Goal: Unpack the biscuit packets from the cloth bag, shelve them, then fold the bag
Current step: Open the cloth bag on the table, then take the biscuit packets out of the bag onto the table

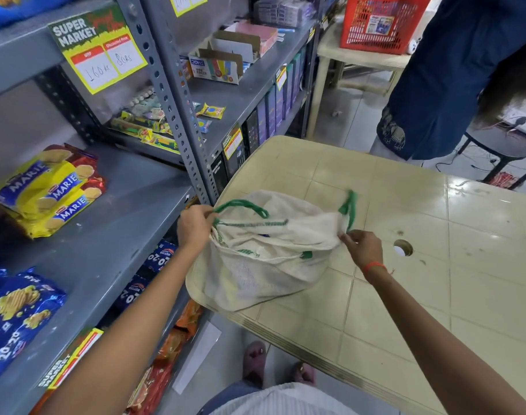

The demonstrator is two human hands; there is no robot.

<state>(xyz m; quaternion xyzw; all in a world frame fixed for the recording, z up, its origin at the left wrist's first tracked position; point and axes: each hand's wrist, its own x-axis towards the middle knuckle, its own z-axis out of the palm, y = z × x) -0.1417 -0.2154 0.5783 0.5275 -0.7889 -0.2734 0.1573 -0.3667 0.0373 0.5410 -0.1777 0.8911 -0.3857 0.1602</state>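
Cloth bag, position: the cloth bag (264,265) lies on the near left corner of the beige plastic table (435,265). Its closed end is toward the person, at the table's edge, and its mouth faces away and upward.
Mouth, long axis: runs left to right, pulled between the two hands, roughly square to the person's line of sight.
Left hand: the left hand (194,227) grips the rim with curled fingers at the foot of the left green handle (240,205).
Right hand: the right hand (362,245) pinches the opposite rim in its fingertips, just below the right green handle (350,208).
Contents: a sliver of blue shows inside the mouth; whether it is a packet cannot be told. The cloth sags and sits low, so few packets, if any, appear to remain.
Shelf, bearing: the grey metal shelf (115,235) lies directly left of the bag, just beside the left hand and well apart from the right.
Stock on shelf: Marie biscuit packets (49,190) are stacked at the far left; blue 20-20 packets (19,310) lie nearer the person.
Nearer hand: the left, for any pass to the shelf.
Step in hand (judged): opening the mouth to check or reach inside.
Next move calls for: one hand to release the rim and enter the mouth while the other keeps it open.
Risk: the bag sliding off the table corner.
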